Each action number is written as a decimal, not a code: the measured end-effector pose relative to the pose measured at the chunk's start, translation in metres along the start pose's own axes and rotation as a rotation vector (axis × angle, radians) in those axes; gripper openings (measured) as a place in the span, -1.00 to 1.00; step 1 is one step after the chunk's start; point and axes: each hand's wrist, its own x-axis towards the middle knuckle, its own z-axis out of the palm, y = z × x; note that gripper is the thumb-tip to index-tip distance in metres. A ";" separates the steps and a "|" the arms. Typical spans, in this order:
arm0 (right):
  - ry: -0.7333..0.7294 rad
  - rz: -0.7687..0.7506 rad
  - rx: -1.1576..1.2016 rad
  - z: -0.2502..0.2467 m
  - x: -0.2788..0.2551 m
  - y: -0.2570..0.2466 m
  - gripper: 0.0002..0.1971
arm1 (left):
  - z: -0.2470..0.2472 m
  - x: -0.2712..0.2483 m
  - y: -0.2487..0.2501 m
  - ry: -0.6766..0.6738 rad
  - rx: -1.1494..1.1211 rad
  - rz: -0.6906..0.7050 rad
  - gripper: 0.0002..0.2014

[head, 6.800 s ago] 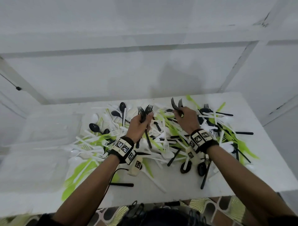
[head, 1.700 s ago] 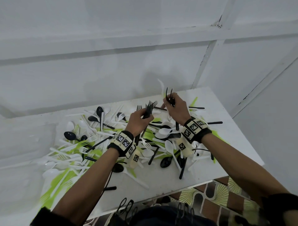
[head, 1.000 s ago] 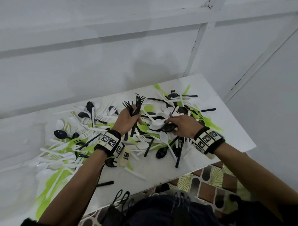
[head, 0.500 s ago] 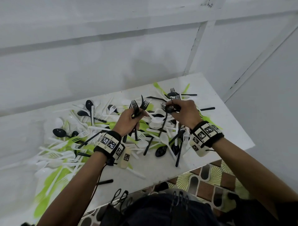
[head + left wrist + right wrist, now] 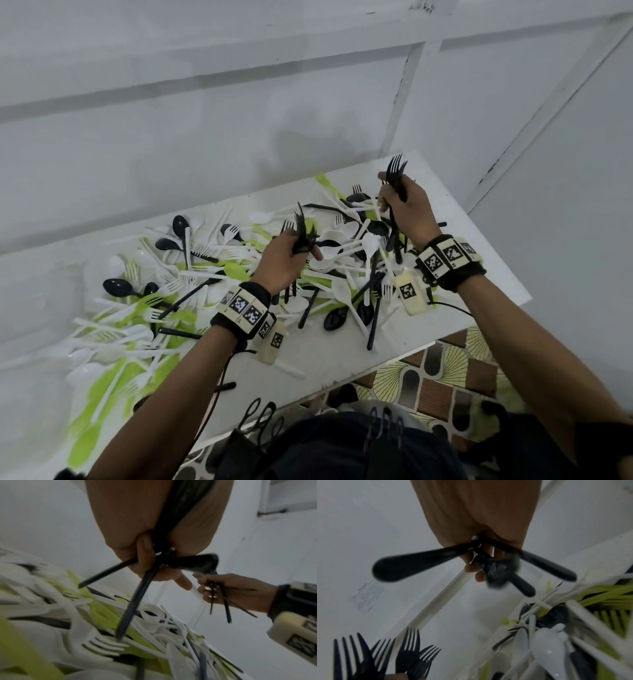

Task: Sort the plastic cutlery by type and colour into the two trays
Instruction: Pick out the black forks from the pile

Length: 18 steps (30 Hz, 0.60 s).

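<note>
A mixed pile of cutlery (image 5: 239, 274), black, white and lime green forks, spoons and knives, covers the white table (image 5: 479, 260). My left hand (image 5: 301, 248) hovers over the middle of the pile and grips a bundle of black forks (image 5: 301, 226), tines up. In the left wrist view their handles (image 5: 135, 604) hang from the fist. My right hand (image 5: 390, 197) is raised over the far right of the pile, gripping several black forks (image 5: 395, 171), tines up. The right wrist view shows their handles (image 5: 419, 563) fanning out below the fist.
White walls stand close behind and right of the table. The table's front edge (image 5: 342, 380) runs above a patterned floor (image 5: 445, 377). Loose black pieces (image 5: 373, 322) lie near that edge. No tray can be made out in the blurred left part.
My right hand dipped into the pile, took up another black fork and rose toward the far right corner. My left hand kept its bundle and hardly moved.
</note>
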 end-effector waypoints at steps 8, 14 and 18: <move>-0.074 0.104 0.011 -0.042 -0.030 0.024 -0.79 | 0.067 -0.005 0.027 -0.174 0.369 0.068 -0.74; -0.164 0.170 -0.171 -0.082 -0.032 0.049 -0.85 | 0.119 -0.002 0.032 -0.098 0.677 0.066 -0.76; -0.233 0.209 -0.065 -0.106 -0.027 0.058 -0.68 | 0.142 0.004 0.034 -0.051 0.789 0.009 -0.71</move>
